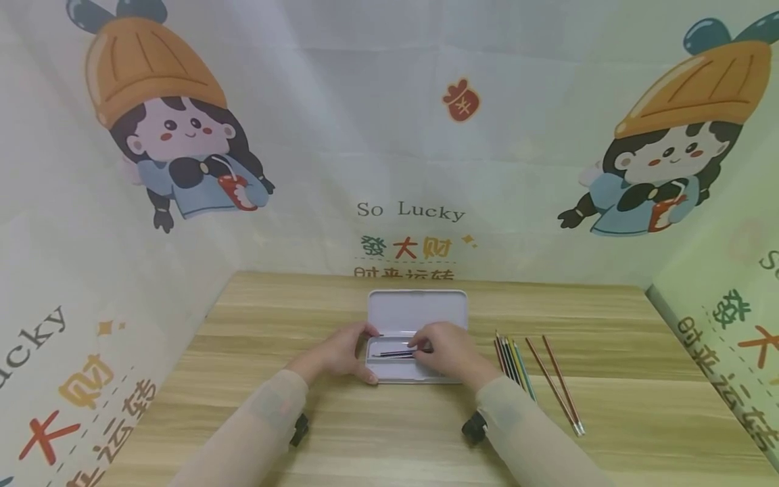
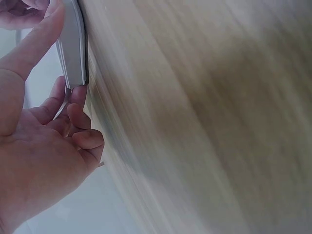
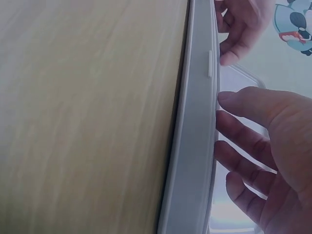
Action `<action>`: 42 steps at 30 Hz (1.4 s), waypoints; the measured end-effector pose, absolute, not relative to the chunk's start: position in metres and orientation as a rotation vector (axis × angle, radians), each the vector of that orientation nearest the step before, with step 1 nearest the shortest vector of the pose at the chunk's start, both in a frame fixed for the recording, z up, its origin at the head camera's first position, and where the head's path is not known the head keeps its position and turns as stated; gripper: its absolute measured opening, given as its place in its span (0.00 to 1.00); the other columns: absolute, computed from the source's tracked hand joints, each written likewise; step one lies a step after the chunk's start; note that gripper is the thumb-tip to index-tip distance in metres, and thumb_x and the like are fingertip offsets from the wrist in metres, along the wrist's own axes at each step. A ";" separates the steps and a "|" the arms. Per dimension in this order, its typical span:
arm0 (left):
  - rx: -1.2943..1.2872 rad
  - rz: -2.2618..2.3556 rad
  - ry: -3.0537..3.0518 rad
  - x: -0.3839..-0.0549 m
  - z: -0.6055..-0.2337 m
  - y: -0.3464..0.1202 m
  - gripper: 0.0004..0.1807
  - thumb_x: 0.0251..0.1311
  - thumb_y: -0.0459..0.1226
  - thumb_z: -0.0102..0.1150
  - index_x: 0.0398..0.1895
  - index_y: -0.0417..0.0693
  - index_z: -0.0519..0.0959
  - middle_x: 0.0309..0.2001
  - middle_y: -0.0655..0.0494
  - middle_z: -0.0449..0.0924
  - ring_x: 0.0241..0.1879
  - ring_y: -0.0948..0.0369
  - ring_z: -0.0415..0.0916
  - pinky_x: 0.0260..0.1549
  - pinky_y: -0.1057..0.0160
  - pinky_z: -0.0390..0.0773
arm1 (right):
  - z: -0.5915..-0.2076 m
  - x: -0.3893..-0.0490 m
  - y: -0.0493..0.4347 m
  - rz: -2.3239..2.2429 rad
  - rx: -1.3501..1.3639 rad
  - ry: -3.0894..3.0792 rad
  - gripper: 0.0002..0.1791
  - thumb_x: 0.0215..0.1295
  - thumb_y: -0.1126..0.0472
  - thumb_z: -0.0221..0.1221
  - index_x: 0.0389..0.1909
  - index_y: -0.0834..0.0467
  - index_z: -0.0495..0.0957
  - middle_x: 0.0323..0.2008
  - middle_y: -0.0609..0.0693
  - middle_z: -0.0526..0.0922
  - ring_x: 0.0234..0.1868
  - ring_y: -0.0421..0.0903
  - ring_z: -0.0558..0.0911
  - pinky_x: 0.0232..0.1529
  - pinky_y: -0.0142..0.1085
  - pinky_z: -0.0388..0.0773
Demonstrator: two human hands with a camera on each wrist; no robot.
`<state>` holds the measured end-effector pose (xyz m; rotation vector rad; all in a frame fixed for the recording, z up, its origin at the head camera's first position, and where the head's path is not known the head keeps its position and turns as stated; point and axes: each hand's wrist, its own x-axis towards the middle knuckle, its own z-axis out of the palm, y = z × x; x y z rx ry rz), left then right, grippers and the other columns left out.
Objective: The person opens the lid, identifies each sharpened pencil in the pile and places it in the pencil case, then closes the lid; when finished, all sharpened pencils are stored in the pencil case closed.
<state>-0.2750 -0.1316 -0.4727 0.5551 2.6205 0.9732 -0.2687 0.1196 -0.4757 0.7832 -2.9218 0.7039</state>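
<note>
An open white pencil case point(image 1: 416, 312) lies on the table, its lid tilted back. Dark pencils point(image 1: 392, 354) lie lengthwise inside the tray. My left hand point(image 1: 342, 350) grips the case's left end, thumb at the front corner and fingers farther back. In the left wrist view, the fingertips of that left hand point(image 2: 53, 131) sit around the case's edge point(image 2: 74, 53). My right hand point(image 1: 447, 348) reaches over the tray and pinches the pencils' right end. The right wrist view shows the right hand's point(image 3: 278, 151) fingers bent behind the case's front wall point(image 3: 192, 146), which hides what they hold.
To the right of the case lies a bunch of several coloured pencils point(image 1: 514, 362). Two reddish-brown pencils point(image 1: 556, 382) lie apart beside it. The wooden table point(image 1: 389, 433) is bounded at the back and sides by a printed cloth point(image 1: 316, 169).
</note>
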 end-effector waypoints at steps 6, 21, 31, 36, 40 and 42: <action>0.555 0.988 2.619 -0.274 -0.474 -0.133 0.45 0.37 0.35 0.86 0.62 0.39 0.73 0.61 0.42 0.77 0.67 0.44 0.70 0.74 0.44 0.65 | -0.475 -0.265 0.126 0.739 0.741 -2.917 0.08 0.61 0.59 0.70 0.41 0.49 0.90 0.31 0.37 0.85 0.31 0.35 0.77 0.34 0.31 0.75; 0.567 0.983 2.628 -0.280 -0.476 -0.134 0.46 0.35 0.36 0.87 0.62 0.40 0.73 0.62 0.42 0.77 0.68 0.44 0.71 0.74 0.44 0.65 | -0.476 -0.250 0.154 0.761 0.634 -2.891 0.08 0.63 0.58 0.68 0.42 0.48 0.90 0.37 0.40 0.89 0.33 0.35 0.78 0.36 0.34 0.79; 0.590 0.970 2.642 -0.278 -0.479 -0.133 0.46 0.35 0.37 0.87 0.62 0.40 0.74 0.60 0.43 0.78 0.66 0.45 0.72 0.73 0.44 0.67 | -0.479 -0.239 0.178 0.853 0.535 -2.909 0.10 0.64 0.59 0.68 0.46 0.48 0.89 0.35 0.40 0.86 0.33 0.35 0.77 0.34 0.32 0.78; 0.583 0.982 2.642 -0.279 -0.481 -0.133 0.46 0.34 0.37 0.87 0.61 0.41 0.74 0.61 0.43 0.77 0.66 0.45 0.71 0.74 0.44 0.67 | -0.478 -0.235 0.190 0.937 0.539 -2.899 0.12 0.65 0.62 0.67 0.49 0.51 0.88 0.35 0.42 0.86 0.32 0.35 0.78 0.34 0.30 0.79; 0.575 0.977 2.639 -0.279 -0.481 -0.134 0.46 0.34 0.38 0.87 0.62 0.41 0.74 0.61 0.43 0.77 0.67 0.45 0.71 0.74 0.45 0.66 | -0.476 -0.233 0.200 0.951 0.535 -2.915 0.13 0.65 0.63 0.66 0.50 0.53 0.87 0.35 0.43 0.87 0.32 0.36 0.79 0.34 0.30 0.80; 0.580 0.973 2.638 -0.279 -0.480 -0.133 0.46 0.35 0.38 0.87 0.62 0.41 0.74 0.62 0.43 0.77 0.67 0.45 0.71 0.74 0.45 0.66 | -0.474 -0.231 0.205 0.926 0.529 -2.916 0.13 0.65 0.63 0.66 0.50 0.53 0.87 0.34 0.43 0.87 0.32 0.36 0.79 0.32 0.30 0.79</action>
